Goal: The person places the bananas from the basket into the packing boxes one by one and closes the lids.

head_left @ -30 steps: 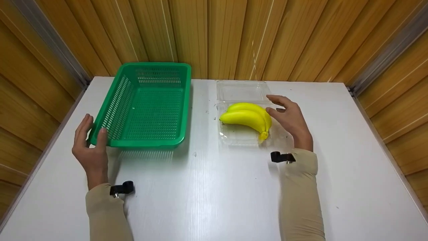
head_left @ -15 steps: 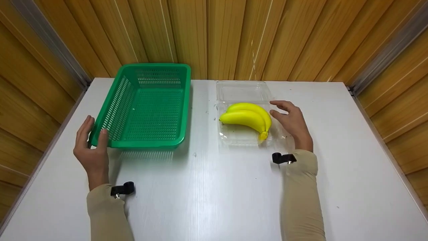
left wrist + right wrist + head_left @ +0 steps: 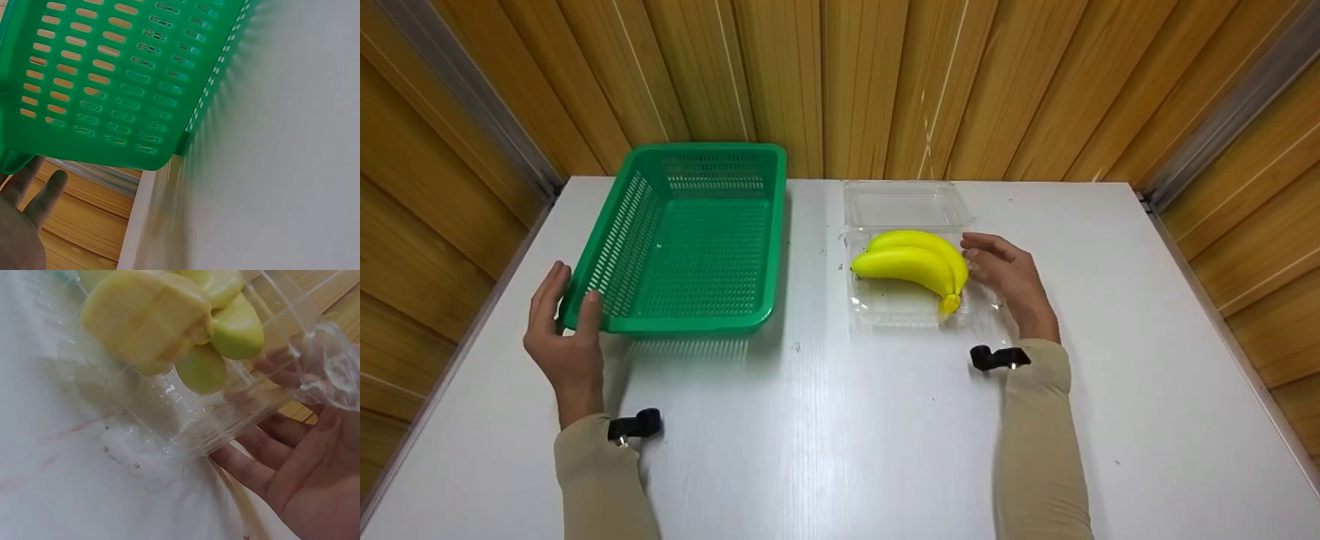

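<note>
At the near left corner of the green plastic basket (image 3: 772, 292), my left hand (image 3: 566, 341) touches the rim, its thumb on the near side and fingers along the outer left side. The left wrist view shows these fingers (image 3: 48, 197) extended by the basket's slotted wall (image 3: 107, 73). A bunch of yellow bananas (image 3: 911, 264) lies in a clear hinged plastic box (image 3: 877, 304); its lid (image 3: 907, 206) is folded back. My right hand (image 3: 1012, 277) is at the box's right side, fingers gently bent. In the right wrist view, these fingers (image 3: 242, 467) lie against the box's outer wall.
Basket and box stand on a white table (image 3: 810, 442), apart from each other. Wood-patterned panels (image 3: 859, 90) rise behind and on both sides. Each wrist wears a small black camera (image 3: 636, 426).
My right hand has shifted slightly towards the near edge beside the box, and its thumb and forefinger have drawn closer together. My left hand stays at the basket; basket, box and bananas stay in place.
</note>
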`<action>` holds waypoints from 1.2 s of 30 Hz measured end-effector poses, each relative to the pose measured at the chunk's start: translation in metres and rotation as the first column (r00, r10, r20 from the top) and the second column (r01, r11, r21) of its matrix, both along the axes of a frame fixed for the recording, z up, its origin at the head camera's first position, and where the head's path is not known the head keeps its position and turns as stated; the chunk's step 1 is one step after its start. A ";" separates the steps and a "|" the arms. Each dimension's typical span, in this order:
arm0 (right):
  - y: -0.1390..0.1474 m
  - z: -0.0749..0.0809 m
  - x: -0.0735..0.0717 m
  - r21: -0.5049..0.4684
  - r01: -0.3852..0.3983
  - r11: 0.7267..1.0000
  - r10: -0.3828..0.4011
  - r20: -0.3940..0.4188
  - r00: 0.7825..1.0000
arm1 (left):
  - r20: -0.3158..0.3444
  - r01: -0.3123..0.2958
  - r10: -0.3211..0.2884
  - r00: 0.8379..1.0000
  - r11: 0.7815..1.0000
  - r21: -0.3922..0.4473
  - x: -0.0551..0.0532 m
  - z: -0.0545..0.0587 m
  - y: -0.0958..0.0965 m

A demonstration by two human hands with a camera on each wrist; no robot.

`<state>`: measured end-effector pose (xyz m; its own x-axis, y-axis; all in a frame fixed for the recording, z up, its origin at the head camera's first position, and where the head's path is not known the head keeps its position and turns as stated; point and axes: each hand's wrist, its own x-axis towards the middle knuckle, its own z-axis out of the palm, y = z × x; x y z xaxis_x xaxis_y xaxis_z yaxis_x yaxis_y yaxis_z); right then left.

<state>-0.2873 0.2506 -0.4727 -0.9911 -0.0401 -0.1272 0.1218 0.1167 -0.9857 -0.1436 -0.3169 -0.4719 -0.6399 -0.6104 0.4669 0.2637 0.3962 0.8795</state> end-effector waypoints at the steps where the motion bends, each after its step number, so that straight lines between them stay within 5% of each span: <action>1: 0.001 -0.002 0.000 -0.030 -0.001 1.000 0.001 0.003 1.000 | -0.001 0.000 0.000 1.000 1.000 -0.001 0.000 0.000 0.000; 11: 0.008 -0.017 -0.002 -0.236 -0.032 0.971 0.026 -0.029 0.999 | 0.031 -0.036 0.036 0.999 0.999 0.006 0.002 0.003 0.005; 18: 0.010 -0.019 -0.005 -0.251 -0.035 0.967 0.030 -0.025 0.999 | 0.014 -0.042 0.041 0.999 0.998 0.037 0.012 0.023 0.021; 25: 0.011 -0.022 -0.005 -0.258 -0.040 0.965 0.030 -0.041 0.999 | -0.026 -0.052 0.052 0.998 0.999 -0.003 0.002 0.010 0.007; 32: 0.010 -0.026 -0.003 -0.228 -0.032 0.973 0.022 -0.046 0.999 | -0.031 -0.058 0.057 0.998 0.998 -0.021 0.009 0.034 0.019; 36: 0.009 -0.027 -0.002 -0.215 -0.039 0.976 0.027 -0.060 0.998 | -0.045 -0.071 0.069 0.997 0.996 -0.053 0.004 0.030 0.013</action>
<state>-0.2897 0.2592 -0.4997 -0.9941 -0.0935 -0.0555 0.0645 -0.0969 -0.9932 -0.1400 -0.3039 -0.4417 -0.5753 -0.6259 0.5267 0.2709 0.4618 0.8446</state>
